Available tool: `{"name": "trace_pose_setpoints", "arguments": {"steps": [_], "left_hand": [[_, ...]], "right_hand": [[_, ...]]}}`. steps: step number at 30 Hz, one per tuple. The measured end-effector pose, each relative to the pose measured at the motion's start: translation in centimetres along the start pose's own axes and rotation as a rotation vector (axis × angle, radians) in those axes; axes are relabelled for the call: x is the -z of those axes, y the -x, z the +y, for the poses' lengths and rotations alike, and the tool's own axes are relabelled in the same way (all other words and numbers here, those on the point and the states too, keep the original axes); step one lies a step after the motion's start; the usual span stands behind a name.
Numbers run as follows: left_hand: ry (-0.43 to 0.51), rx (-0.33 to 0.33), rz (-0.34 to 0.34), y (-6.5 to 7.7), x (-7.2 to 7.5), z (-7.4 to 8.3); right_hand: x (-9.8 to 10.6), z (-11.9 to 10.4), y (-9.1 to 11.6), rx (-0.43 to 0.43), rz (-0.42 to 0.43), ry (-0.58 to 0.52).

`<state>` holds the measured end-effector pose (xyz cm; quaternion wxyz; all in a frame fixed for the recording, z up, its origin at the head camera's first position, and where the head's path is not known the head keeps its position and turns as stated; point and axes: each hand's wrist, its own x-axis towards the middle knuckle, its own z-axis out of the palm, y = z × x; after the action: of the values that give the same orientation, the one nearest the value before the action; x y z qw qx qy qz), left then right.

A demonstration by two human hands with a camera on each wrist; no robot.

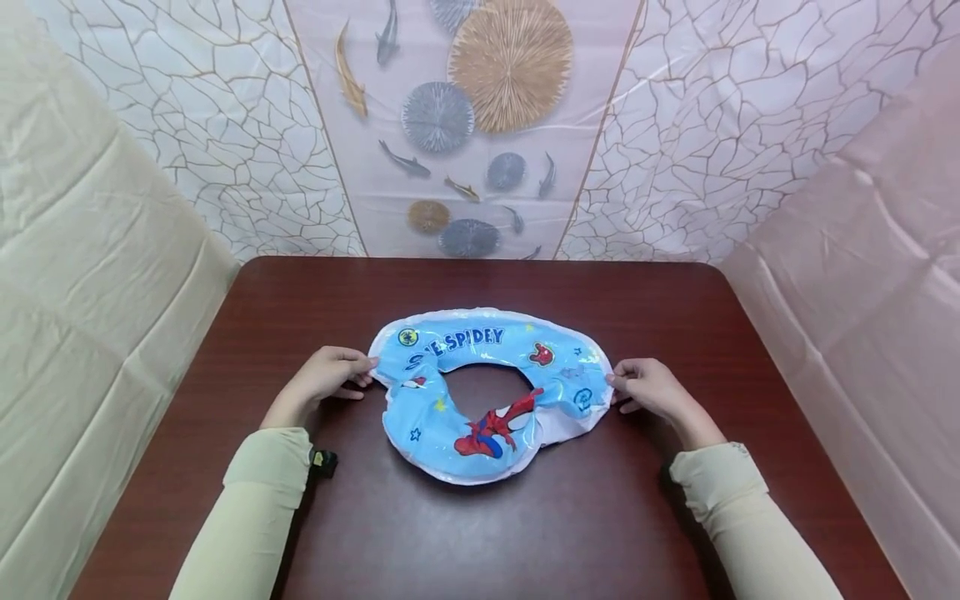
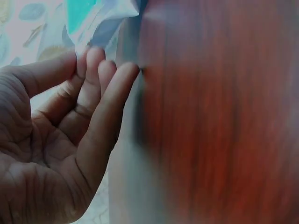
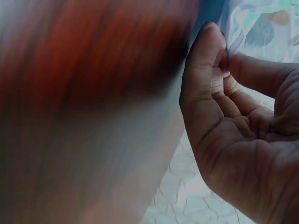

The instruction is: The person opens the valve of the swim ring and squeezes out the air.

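A soft, wrinkled blue swim ring (image 1: 442,417) with a white rim and cartoon spider-hero print lies on the table, its front right part folded over. At its left edge my left hand (image 1: 322,379) pinches the white rim between thumb and fingertips. On the opposite side my right hand (image 1: 656,390) pinches the rim the same way. The left wrist view shows a corner of the ring's clear-and-white plastic (image 2: 112,14) at the fingertips, little finger held apart. In the right wrist view, the ring's rim (image 3: 236,32) sits between thumb and index finger.
The dark reddish-brown table (image 1: 480,542) has rounded far corners. A patterned backdrop (image 1: 645,150) hangs behind it, with pale padded panels (image 1: 97,250) on both sides. A small black object (image 1: 324,463) shows at the left wrist.
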<state>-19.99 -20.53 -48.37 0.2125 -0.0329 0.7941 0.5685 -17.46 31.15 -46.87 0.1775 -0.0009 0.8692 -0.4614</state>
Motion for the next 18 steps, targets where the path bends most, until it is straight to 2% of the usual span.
{"name": "trace_pose_setpoints", "arguments": {"steps": [3, 5, 13, 18], "left_hand": [[-0.016, -0.005, 0.024, 0.1, 0.4, -0.2], [-0.016, -0.006, 0.017, 0.2, 0.4, -0.4], [0.036, 0.010, -0.052, 1.5, -1.4, -0.2], [-0.001, 0.013, 0.006, 1.8, -1.4, 0.1]], "right_hand": [[0.6, 0.1, 0.0, -0.006, 0.032, 0.016], [0.7, 0.1, 0.1, -0.008, 0.024, 0.005], [0.1, -0.3, 0.8, -0.065, -0.009, 0.048], [0.0, 0.0, 1.1, -0.012, -0.028, 0.045]]}}
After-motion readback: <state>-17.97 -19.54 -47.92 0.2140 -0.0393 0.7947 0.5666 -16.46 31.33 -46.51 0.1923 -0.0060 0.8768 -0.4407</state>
